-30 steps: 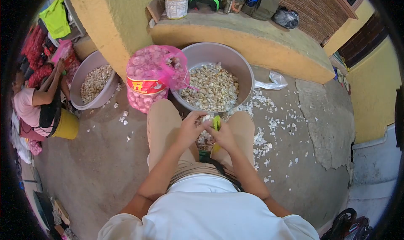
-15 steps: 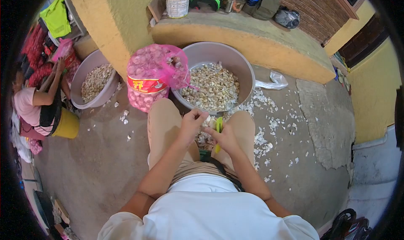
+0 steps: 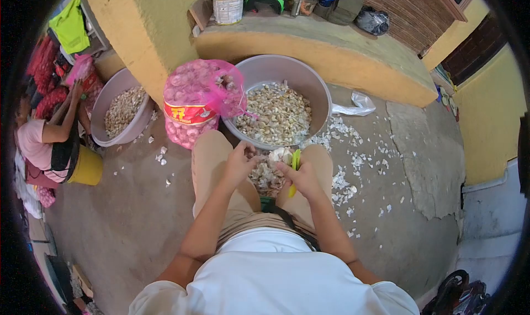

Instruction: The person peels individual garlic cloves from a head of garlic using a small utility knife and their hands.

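While the two forearms reach out over the lap, the right hand [image 3: 303, 178] has its grip closed on a pale garlic bulb [image 3: 280, 155], thumb toward the near side, with a yellow-green tool [image 3: 296, 158] in the same hand. The left hand [image 3: 237, 164] is just left of the bulb, fingers bent and thumb near them; I cannot tell whether they pinch anything. For good handling, the bulb wants a firm but light hold low on its body, the tool's edge turned away from the fingertips, and short, gentle pulls by the left fingers, low over the heap so that loose bits drop there.

The bulb is whitish and rounded, its top toward the far side, and sits between the knees, above a heap of garlic and papery skins [image 3: 267, 180]. Its cloves are too small to make out, and the tool's edge cannot be seen.

Beyond the knees, a large grey basin [image 3: 276, 68] holds many loose cloves. A pink net sack [image 3: 190, 87] of bulbs stands just left of it; white scraps [image 3: 340, 192] litter the floor to the right. Farther left, another person [image 3: 45, 137] sits beside a second basin [image 3: 134, 131]. At the far side, a ledge [image 3: 320, 45] bears a white bucket [image 3: 228, 10].
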A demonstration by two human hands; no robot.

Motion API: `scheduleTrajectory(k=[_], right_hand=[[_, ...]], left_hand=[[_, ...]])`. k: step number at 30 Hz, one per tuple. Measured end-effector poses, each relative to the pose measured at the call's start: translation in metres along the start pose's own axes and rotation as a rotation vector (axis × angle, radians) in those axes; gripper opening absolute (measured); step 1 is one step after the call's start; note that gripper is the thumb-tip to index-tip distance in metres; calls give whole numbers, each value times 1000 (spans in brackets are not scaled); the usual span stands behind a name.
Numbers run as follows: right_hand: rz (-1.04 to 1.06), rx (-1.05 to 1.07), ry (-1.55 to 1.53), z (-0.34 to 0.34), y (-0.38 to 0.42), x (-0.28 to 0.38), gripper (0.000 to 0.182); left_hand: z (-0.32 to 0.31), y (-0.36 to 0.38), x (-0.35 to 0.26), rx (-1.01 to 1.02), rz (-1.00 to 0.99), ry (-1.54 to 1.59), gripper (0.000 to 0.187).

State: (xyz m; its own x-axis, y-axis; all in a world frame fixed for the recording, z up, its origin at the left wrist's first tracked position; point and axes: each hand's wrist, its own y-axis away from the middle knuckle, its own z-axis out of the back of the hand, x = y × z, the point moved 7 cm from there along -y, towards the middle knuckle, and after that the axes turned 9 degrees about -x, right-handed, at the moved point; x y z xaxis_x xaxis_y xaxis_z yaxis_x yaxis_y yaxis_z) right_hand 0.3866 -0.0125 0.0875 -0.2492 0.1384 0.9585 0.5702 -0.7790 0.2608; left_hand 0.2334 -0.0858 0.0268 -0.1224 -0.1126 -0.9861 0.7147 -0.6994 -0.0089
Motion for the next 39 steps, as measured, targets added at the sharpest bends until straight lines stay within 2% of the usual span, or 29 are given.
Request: scheduleTrajectory(k=[2, 5, 8, 11, 15, 17, 23, 29, 32, 35, 39], right_hand=[[0, 18, 20, 1, 0, 2, 29], [6, 9, 92, 1, 3, 5, 29], [44, 17, 164, -3, 7, 15, 29], [93, 15, 199, -5, 6, 13, 29], [179, 45, 190, -6, 6, 15, 30], [119, 56, 187, -7, 9, 16, 29], [97, 55, 122, -7, 10, 14, 25], [193, 7, 134, -7, 8, 9, 31], [199, -10, 97, -5, 8, 3, 31], [108, 17, 130, -5, 11, 1, 31], [36, -8, 66, -3, 11, -1, 29]], left_hand=[[0, 9, -31, 39, 42, 124, 14], [2, 8, -66, 73, -248, -10, 18], [-8, 16, -88, 148, -238, -37, 20], [-14, 16, -80, 223, -46, -47, 24], [-18, 12, -70, 298, -10, -57, 22], [-20, 13, -68, 337, -8, -45, 23], [-20, 13, -60, 199, 29, 56, 23], [-17, 19, -76, 20, -102, 6, 13], [-18, 19, -74, 27, -100, 49, 10], [-17, 14, -55, 64, 25, 57, 9], [-16, 11, -56, 90, 4, 159, 11]])
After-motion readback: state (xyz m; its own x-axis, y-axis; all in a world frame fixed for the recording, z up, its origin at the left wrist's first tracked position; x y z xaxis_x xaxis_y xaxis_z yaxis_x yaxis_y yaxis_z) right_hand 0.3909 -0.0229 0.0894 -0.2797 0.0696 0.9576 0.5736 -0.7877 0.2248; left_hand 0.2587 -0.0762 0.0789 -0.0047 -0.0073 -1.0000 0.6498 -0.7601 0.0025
